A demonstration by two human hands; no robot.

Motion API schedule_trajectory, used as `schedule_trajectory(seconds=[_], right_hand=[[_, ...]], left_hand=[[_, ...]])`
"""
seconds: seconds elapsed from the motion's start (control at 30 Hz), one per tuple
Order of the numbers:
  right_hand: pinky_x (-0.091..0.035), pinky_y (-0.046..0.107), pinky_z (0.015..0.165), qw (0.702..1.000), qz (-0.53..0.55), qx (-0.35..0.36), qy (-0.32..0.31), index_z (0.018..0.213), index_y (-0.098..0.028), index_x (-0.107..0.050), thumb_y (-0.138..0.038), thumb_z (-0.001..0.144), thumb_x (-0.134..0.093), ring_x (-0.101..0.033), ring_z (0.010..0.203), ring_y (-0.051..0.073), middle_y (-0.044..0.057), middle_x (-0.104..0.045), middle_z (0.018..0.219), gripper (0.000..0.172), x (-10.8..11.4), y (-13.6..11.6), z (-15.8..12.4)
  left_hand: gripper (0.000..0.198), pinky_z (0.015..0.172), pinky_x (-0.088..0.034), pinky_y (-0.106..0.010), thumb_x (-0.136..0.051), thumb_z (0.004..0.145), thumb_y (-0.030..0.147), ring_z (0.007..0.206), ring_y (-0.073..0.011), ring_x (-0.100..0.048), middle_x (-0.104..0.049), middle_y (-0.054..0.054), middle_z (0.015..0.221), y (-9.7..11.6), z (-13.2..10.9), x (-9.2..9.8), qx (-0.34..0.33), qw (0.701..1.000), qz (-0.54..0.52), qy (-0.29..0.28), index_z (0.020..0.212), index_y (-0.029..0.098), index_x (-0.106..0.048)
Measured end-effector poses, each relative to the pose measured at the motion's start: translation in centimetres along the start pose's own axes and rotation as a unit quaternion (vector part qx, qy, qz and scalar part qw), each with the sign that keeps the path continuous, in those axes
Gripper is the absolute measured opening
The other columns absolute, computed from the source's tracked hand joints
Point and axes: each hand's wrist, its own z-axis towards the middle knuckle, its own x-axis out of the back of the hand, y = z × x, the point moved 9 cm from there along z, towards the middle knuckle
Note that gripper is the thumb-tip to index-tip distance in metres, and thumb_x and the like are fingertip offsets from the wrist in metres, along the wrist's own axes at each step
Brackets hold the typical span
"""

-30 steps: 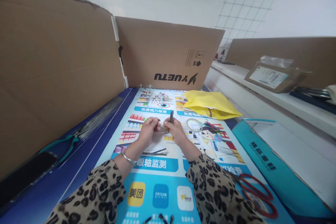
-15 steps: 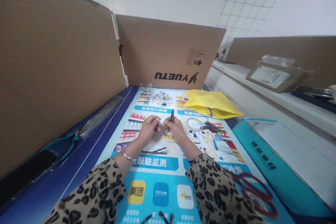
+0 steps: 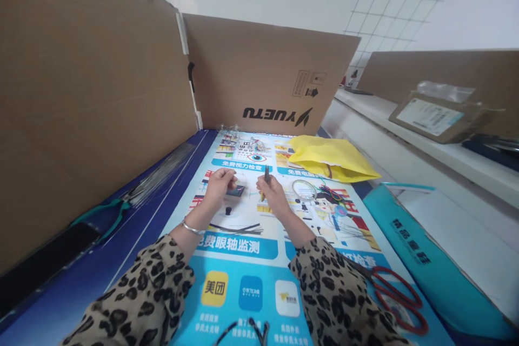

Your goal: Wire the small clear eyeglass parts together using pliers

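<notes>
Holding in your right hand: a slim dark tool. The grip is clenched round its lower part and the tip stands up toward 12 o'clock. I judge it is held upright so the tip is free and in your sight.
Left hand: at 9 o'clock of the right hand and apart from it, with thumb and forefinger drawn together. I cannot tell whether that grip pinches something thin or nothing at all.
Between the hands: a small dark square piece lies flat just beside your left fingertips. A smaller dark bit lies at 6 o'clock of it.
Wire ring: near, at 3 o'clock of the right hand, with coloured wires just beyond. They probably lie there for easy reach on the tool side.
Yellow bag: at 1 o'clock, lying flat.
Red scissors: at 5 o'clock, beside your right sleeve.
Teal pliers and metal rods: at 9 to 10 o'clock, well apart. They look parked outside the working patch.
Bench: covered by a printed poster, with a teal pouch at 4 o'clock.
Room: cardboard walls screen 12 and 9 o'clock. A white shelf at 2 o'clock carries a parcel, and the wall behind is white.
</notes>
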Motion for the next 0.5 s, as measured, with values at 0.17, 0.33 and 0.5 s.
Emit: schedule_trajectory(seconds=[0.17,0.33,0.5], right_hand=[[-0.044,0.027,0.063,0.999,-0.037,-0.010,0.014,0.082,-0.018,-0.053,-0.056,0.074,-0.048,-0.056,0.068,0.013,0.002,-0.058,0.075,0.039,0.0,0.3,-0.5],[-0.038,0.025,0.061,0.961,-0.273,0.042,-0.009,0.082,-0.021,-0.055,-0.051,0.077,-0.048,-0.052,0.062,0.012,-0.001,-0.058,0.068,0.031,0.0,-1.2,-0.4],[-0.032,0.023,0.058,0.845,-0.531,0.047,-0.048,0.080,-0.020,-0.059,-0.038,0.079,-0.049,-0.052,0.066,0.013,0.001,-0.058,0.072,0.020,-0.4,-1.5,0.1]], left_hand=[[0.027,0.042,-0.040,-0.019,-0.062,0.064,0.038,0.041,-0.0057,-0.049,-0.056,0.002,0.060,0.1,0.6,1.3,-0.016,0.999,-0.005,0.037,0.074,0.013,-0.056],[0.024,0.039,-0.035,-0.018,-0.063,0.064,0.037,0.039,-0.0070,-0.048,-0.056,0.002,0.055,-0.4,0.7,0.9,-0.023,0.999,0.014,0.025,0.068,0.014,-0.057],[0.019,0.037,-0.030,-0.018,-0.062,0.065,0.034,0.038,-0.0065,-0.044,-0.052,0.004,0.049,-0.4,1.2,1.9,-0.033,0.997,0.032,0.058,0.067,0.016,-0.059]])
